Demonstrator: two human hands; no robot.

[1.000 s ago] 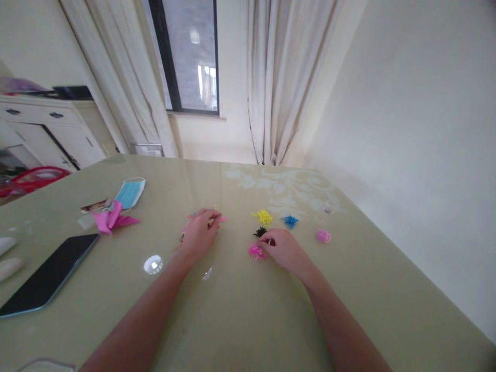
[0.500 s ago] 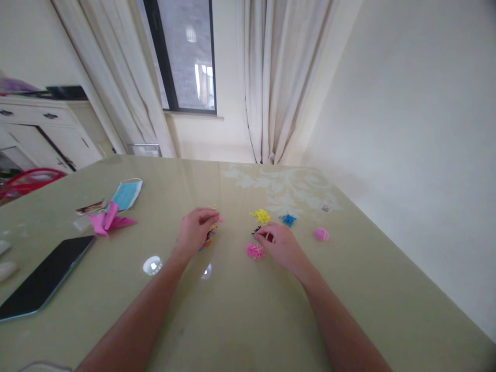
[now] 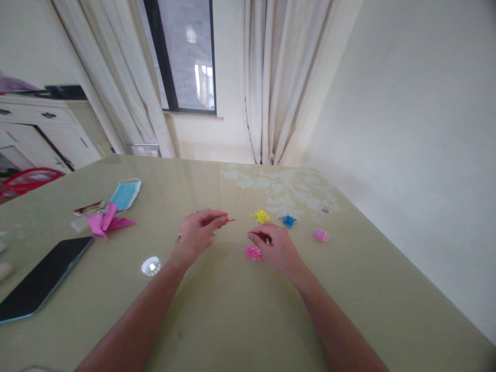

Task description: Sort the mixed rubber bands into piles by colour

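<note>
My left hand (image 3: 197, 231) pinches a small red rubber band (image 3: 231, 220) between thumb and fingertips, above a mixed-colour pile of bands (image 3: 212, 237) that it mostly hides. To the right, my right hand (image 3: 277, 245) has thumb and forefinger closed in a pinch; whether anything is between them I cannot make out. Just below its fingertips lies a pink pile of bands (image 3: 254, 252). Beyond it are a yellow pile (image 3: 261, 216) and a blue pile (image 3: 288, 222). The black bands are hidden behind the right hand.
A pink rounded object (image 3: 321, 235) and a small clear item (image 3: 326, 207) lie at the right. On the left are a dark tablet-like slab (image 3: 44, 276), pink folded paper (image 3: 108, 222) and a blue face mask (image 3: 126, 195). The glossy table (image 3: 240, 320) meets a wall on the right.
My left hand has moved slightly right and away from the mixed pile, and a red band now shows in its fingertips. My right hand has shifted slightly left, covering the black bands.
</note>
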